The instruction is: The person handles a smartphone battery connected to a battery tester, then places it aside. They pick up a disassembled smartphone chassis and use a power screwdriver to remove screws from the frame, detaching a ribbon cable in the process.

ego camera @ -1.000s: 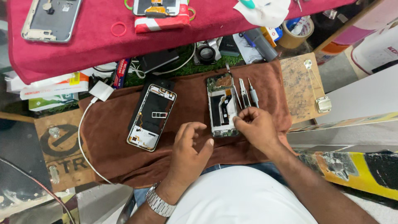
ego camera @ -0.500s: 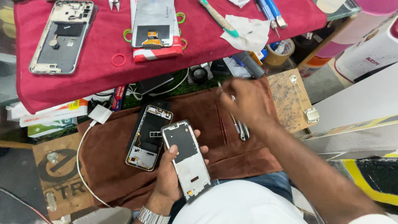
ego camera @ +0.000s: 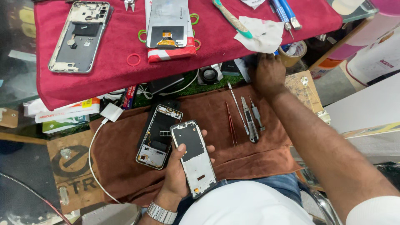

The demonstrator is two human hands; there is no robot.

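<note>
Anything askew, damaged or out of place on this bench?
Nothing looks damaged by accident. The opened phone lies tilted on the brown cloth, and a crumpled white tissue hangs over the red cloth's edge. The left hand holds a phone frame.

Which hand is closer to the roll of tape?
Right. The right hand reaches up beside the tape roll, nearly touching it. The left hand is far below, holding a phone frame over the brown cloth.
</note>
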